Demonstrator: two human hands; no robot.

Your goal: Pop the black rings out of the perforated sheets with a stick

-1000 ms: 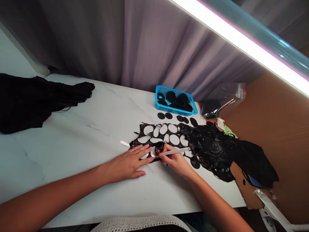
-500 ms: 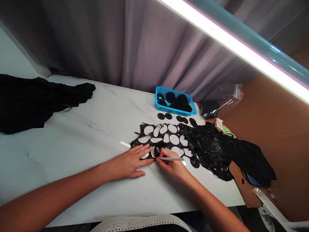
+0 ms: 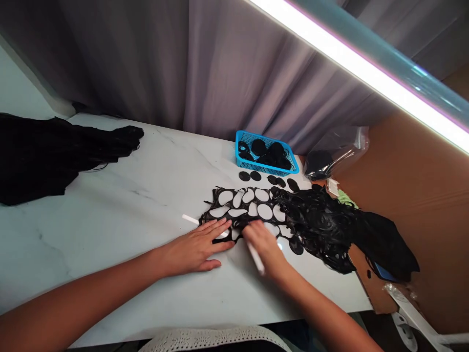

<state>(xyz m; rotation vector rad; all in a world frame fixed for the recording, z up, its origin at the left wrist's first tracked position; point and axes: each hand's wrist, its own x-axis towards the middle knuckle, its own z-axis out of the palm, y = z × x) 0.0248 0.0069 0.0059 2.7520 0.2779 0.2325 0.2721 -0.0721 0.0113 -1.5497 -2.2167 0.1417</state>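
A black openwork fabric with large round holes [image 3: 244, 204] lies on the table, white showing through the holes. My left hand [image 3: 200, 246] rests flat, fingers stretched out, on its lower left edge. Close beside it, my right hand [image 3: 263, 244] is closed round a slim white pen-like tool [image 3: 257, 260], blurred by motion. Its rear end points down toward me, and its tip is hidden under the fingers over the fabric's lower middle. To the right the fabric bunches into a dark heap of strips [image 3: 322, 225].
Behind the fabric stands a blue basket [image 3: 269, 170] of black pieces, with several black discs [image 3: 255, 176] in front. A clear plastic bag [image 3: 337, 149] leans on the cardboard at right. More black cloth [image 3: 47, 156] lies far left. A lamp tube [image 3: 366, 68] crosses overhead.
My right hand has shifted slightly up and turned, so the tool's rear end swung from pointing right to pointing down toward me. My left hand stays in place.
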